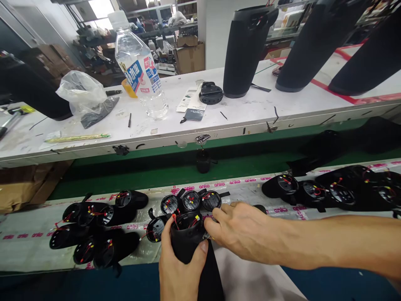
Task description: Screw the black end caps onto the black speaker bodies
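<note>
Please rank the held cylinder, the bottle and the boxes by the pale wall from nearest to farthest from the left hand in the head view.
1. Cylinder: gripped in the left hand.
2. Bottle: on the bench, ahead and left.
3. Boxes: beyond the bench, by the pale wall.

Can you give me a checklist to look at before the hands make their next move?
1. Left hand gripping the black cylinder: ok, thumb and fingers around its upper part.
2. Right hand close by: ok, fingers beside the cylinder's upper end.
3. What the right fingertips hold: cannot tell, too hidden.
4. Wires tucked away: not ok, a red one pokes up at the open end.
5. Bottle on the workbench capped: ok, white cap on.
</note>
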{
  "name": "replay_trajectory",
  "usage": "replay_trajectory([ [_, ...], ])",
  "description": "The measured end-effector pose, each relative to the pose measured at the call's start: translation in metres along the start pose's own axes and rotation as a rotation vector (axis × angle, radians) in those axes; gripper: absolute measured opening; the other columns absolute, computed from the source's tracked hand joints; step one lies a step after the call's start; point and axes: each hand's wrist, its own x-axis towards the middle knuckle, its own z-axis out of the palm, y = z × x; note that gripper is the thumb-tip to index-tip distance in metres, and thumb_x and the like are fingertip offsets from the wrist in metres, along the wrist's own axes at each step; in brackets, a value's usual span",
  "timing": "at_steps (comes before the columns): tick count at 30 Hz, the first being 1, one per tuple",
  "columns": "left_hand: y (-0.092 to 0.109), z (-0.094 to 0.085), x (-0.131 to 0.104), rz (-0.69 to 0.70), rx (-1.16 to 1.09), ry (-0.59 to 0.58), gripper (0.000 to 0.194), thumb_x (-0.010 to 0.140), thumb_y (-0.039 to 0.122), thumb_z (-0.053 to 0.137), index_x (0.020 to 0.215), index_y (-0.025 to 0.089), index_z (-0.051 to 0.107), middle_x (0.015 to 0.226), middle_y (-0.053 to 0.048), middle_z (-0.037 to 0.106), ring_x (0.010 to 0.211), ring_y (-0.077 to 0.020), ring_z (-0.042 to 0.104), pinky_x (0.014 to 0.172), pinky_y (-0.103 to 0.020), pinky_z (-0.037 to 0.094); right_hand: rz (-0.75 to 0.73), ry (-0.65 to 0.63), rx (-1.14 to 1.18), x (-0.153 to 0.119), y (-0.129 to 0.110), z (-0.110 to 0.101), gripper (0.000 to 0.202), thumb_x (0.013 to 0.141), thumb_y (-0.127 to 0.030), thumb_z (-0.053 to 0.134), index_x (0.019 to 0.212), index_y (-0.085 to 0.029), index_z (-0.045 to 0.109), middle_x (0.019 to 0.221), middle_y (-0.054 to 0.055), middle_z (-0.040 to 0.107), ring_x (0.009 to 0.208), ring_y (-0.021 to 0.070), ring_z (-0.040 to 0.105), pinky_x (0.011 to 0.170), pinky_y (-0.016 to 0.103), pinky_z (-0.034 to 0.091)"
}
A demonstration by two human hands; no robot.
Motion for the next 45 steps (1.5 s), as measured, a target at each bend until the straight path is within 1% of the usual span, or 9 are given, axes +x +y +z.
replay_trajectory([
  [12, 0.002, 0.003, -0.005, 0.001, 0.131, 0.031, 0.086, 0.078, 0.057, 0.076, 0.155, 0.025, 0.052, 0.149, -0.020, 0.071, 0.142, -0.0488, 0.064, 0.119, -0.067, 0.046, -0.059, -0.076, 0.009, 0.001, 0.001, -0.004, 0.021, 0.087, -0.008, 0.066, 0.102, -0.020, 0.057, 0.079, 0.002, 0.055, 0.064, 0.0207, 0.046, 0.050, 0.040, 0.017],
  [17, -0.006, 0.000, 0.002, 0.006, -0.021, -0.001, 0.090, 0.078, 0.051, 0.078, 0.159, 0.025, 0.049, 0.151, -0.019, 0.068, 0.145, -0.0473, 0.062, 0.121, -0.066, 0.044, -0.056, -0.077, 0.158, 0.011, 0.013, 0.004, 0.002, 0.107, -0.018, 0.058, 0.105, -0.019, 0.058, 0.084, 0.003, 0.065, 0.063, 0.0193, 0.051, 0.052, 0.038, 0.018],
  [18, -0.010, -0.001, 0.005, 0.011, -0.100, -0.012, 0.096, 0.078, 0.050, 0.078, 0.163, 0.024, 0.044, 0.152, -0.019, 0.067, 0.147, -0.0462, 0.060, 0.123, -0.065, 0.044, -0.054, -0.066, 0.185, 0.013, 0.015, 0.007, 0.009, 0.111, -0.022, 0.055, 0.104, -0.019, 0.058, 0.084, 0.003, 0.066, 0.063, 0.0193, 0.052, 0.053, 0.037, 0.020],
  [21, -0.023, -0.002, 0.014, 0.045, -0.344, -0.097, 0.109, 0.076, 0.056, 0.082, 0.168, 0.020, 0.038, 0.160, -0.018, 0.063, 0.155, -0.0414, 0.053, 0.129, -0.055, 0.040, -0.090, -0.044, 0.260, 0.017, 0.018, 0.012, 0.026, 0.118, -0.031, 0.047, 0.102, -0.018, 0.061, 0.083, 0.004, 0.069, 0.065, 0.0192, 0.055, 0.056, 0.037, 0.023],
  [26, -0.033, 0.000, 0.020, -0.075, -0.646, -0.378, 0.088, 0.078, 0.062, 0.083, 0.151, 0.019, 0.059, 0.141, -0.015, 0.077, 0.138, -0.0414, 0.068, 0.117, -0.050, 0.053, -0.118, 0.041, 0.447, 0.021, 0.025, 0.002, 0.026, 0.117, -0.042, 0.055, 0.110, -0.019, 0.065, 0.086, 0.002, 0.071, 0.071, 0.0178, 0.061, 0.058, 0.033, 0.028],
  [29, -0.034, -0.002, 0.020, -0.101, -0.622, -0.308, 0.093, 0.075, 0.066, 0.087, 0.151, 0.023, 0.057, 0.135, -0.013, 0.079, 0.132, -0.0398, 0.071, 0.116, -0.050, 0.052, 0.082, 0.045, 0.441, 0.019, 0.032, -0.005, 0.024, 0.117, -0.039, 0.055, 0.109, -0.019, 0.065, 0.086, 0.002, 0.071, 0.069, 0.0173, 0.061, 0.058, 0.032, 0.026],
  [31, -0.035, -0.005, 0.022, -0.076, -0.525, -0.277, 0.097, 0.071, 0.070, 0.088, 0.150, 0.024, 0.056, 0.134, -0.012, 0.080, 0.130, -0.0398, 0.071, 0.117, -0.051, 0.049, 0.126, 0.002, 0.425, 0.015, 0.032, -0.005, 0.022, 0.116, -0.035, 0.056, 0.106, -0.018, 0.065, 0.086, 0.003, 0.071, 0.068, 0.0171, 0.061, 0.057, 0.032, 0.025],
  [39, -0.032, -0.013, 0.019, 0.010, -0.311, -0.172, 0.099, 0.070, 0.068, 0.089, 0.155, 0.026, 0.057, 0.144, -0.013, 0.075, 0.139, -0.0403, 0.066, 0.121, -0.052, 0.046, -0.012, 0.005, 0.308, 0.011, 0.007, 0.013, 0.023, 0.116, -0.035, 0.056, 0.101, -0.019, 0.059, 0.085, 0.003, 0.070, 0.065, 0.0189, 0.060, 0.055, 0.037, 0.019],
  [45, -0.018, -0.015, 0.012, 0.006, -0.234, -0.129, 0.092, 0.073, 0.058, 0.085, 0.154, 0.024, 0.057, 0.147, -0.014, 0.074, 0.144, -0.0414, 0.063, 0.123, -0.056, 0.043, -0.037, 0.025, 0.285, 0.012, 0.007, 0.015, 0.019, 0.115, -0.031, 0.056, 0.100, -0.019, 0.058, 0.084, 0.003, 0.069, 0.065, 0.0188, 0.059, 0.056, 0.038, 0.018],
])
